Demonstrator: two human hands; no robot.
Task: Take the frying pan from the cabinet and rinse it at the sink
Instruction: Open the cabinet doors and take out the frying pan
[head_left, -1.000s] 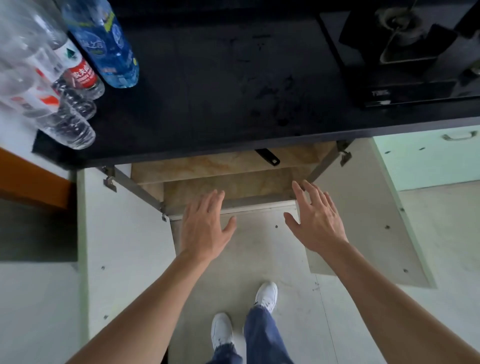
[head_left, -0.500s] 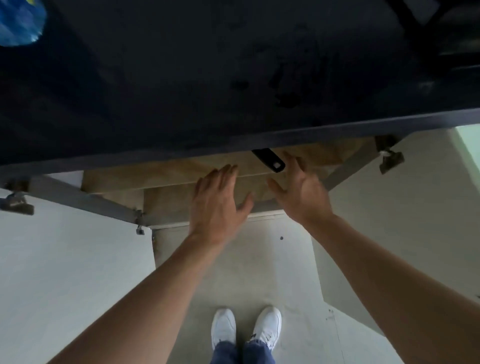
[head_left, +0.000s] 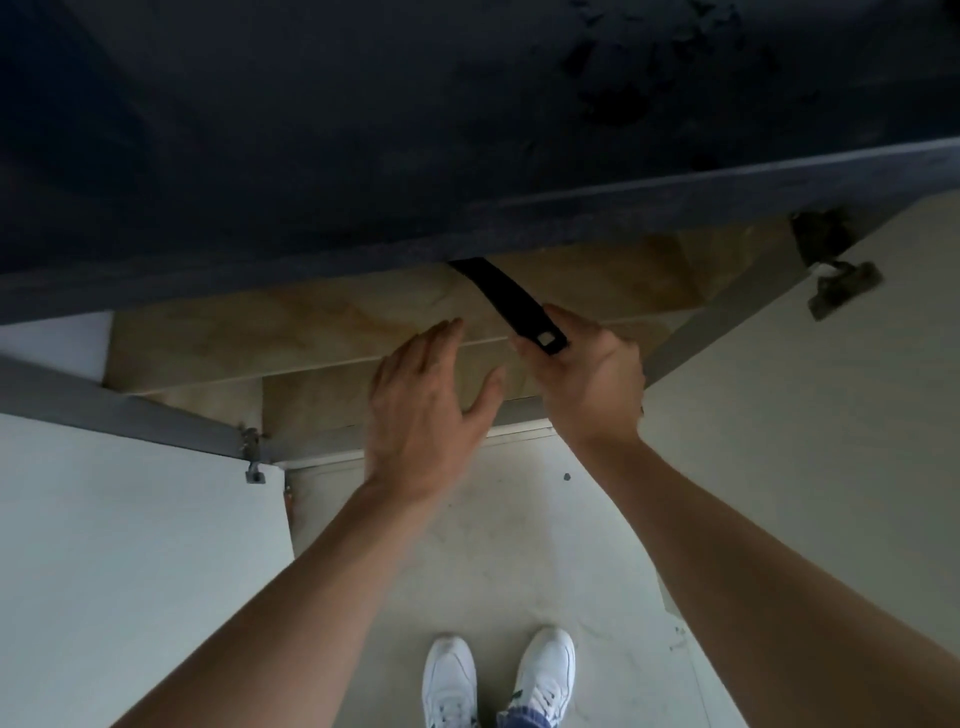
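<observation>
Only the black handle of the frying pan (head_left: 506, 299) shows, sticking out from under the dark countertop (head_left: 363, 156); the pan's body is hidden inside the open cabinet (head_left: 291, 332). My right hand (head_left: 582, 374) is closed around the end of the handle, near its hanging hole. My left hand (head_left: 426, 410) hovers just left of it with fingers spread, holding nothing, over the cabinet's tan floor.
Both cabinet doors stand open: the left door (head_left: 130, 545) and the right door (head_left: 805, 415), each with metal hinges. The countertop edge overhangs the cabinet opening. My white shoes (head_left: 498, 680) stand on the pale floor below.
I have leaned lower and closer. My right hand has reached the black handle and closed on it. The left hand has drifted slightly forward, still open.
</observation>
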